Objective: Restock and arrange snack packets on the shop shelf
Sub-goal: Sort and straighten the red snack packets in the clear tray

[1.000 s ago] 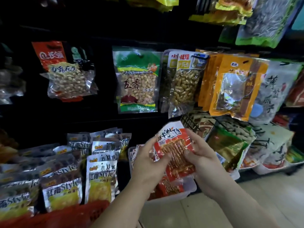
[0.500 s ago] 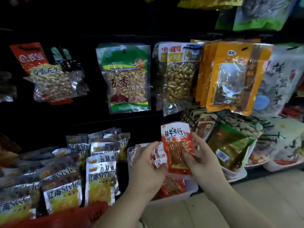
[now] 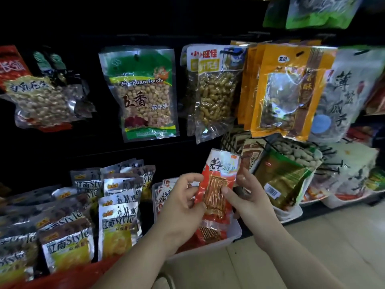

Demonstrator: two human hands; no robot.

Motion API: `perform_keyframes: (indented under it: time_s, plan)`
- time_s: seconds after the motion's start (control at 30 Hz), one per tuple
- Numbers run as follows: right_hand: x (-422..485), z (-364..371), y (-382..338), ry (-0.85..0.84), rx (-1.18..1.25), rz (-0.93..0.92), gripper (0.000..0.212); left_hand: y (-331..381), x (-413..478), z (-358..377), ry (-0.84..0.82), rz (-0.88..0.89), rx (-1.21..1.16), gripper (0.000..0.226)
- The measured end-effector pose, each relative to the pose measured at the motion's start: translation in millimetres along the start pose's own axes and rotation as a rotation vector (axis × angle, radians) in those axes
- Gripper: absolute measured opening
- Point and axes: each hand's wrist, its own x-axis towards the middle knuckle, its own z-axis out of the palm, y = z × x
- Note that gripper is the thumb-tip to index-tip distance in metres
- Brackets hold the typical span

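both hands grasp a red snack packet (image 3: 216, 184) upright above the white tub (image 3: 233, 232): left hand (image 3: 181, 202) pinches its left edge, right hand (image 3: 248, 197) its right edge.

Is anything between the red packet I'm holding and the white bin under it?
Nothing visible blocks it. The left hand and right hand hold the red packet just above the white bin, which holds only matching packets, upright at the back, one flat in front.
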Motion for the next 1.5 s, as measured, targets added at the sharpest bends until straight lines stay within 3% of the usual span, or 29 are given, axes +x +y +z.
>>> perform_keyframes:
  time_s: [0.03,0.13,0.23,0.33,0.47,0.6,0.67,0.83,0.93,1.03,1.13,1.2,1.27,1.33,1.43,1.5]
  plan:
    - [2,0,0,-0.022,0.038,0.018,0.063,-1,0,-2,-0.007,-0.008,-0.019,0.057]
    - [4,8,-5,-0.062,0.136,0.019,0.031,-2,-1,-10,0.027,-0.080,-0.130,0.057]
    - [5,32,-9,-0.059,0.098,0.023,0.017,-9,2,-28,0.150,-0.114,-0.124,0.031]
    - [10,62,-5,-0.094,0.059,0.017,0.023,-23,7,-59,0.244,-0.047,-0.030,0.020]
    - [25,91,9,-0.183,-0.038,0.038,0.012,-57,8,-101,0.186,-0.020,0.067,0.019]
    - [51,102,45,-0.354,-0.311,0.054,0.025,-107,18,-119,0.247,-0.132,0.072,0.018]
    - [66,104,67,-0.366,-0.384,0.086,0.011,-133,28,-116,0.252,-0.185,0.152,0.020]
    - [103,100,134,-0.360,-0.519,0.188,0.018,-180,56,-102,0.148,-0.300,0.277,0.020]
    - [118,93,157,-0.551,-0.698,0.221,0.028,-197,61,-96,0.102,-0.298,0.276,0.025]
    - [128,88,147,-0.815,-0.722,0.513,0.035,-206,63,-91,0.157,-0.308,0.283,0.048]
    - [139,85,143,-1.032,-0.674,0.728,0.052,-214,66,-87,0.174,-0.311,0.333,0.047]
    - [143,88,149,-0.960,-0.724,0.630,0.038,-220,66,-84,0.239,-0.258,0.403,0.040]
    - [146,96,165,-0.694,-0.833,0.315,0.022,-224,66,-83,0.320,-0.206,0.464,0.034]
    - [148,104,180,-0.415,-0.892,0.052,0.035,-227,65,-82,0.383,-0.190,0.469,0.031]
    - [153,117,195,-0.439,-1.012,-0.029,0.066,-227,60,-76,0.412,-0.199,0.426,0.036]
    - [154,124,195,-0.477,-0.999,0.027,0.066,-227,54,-73,0.420,-0.199,0.389,0.041]
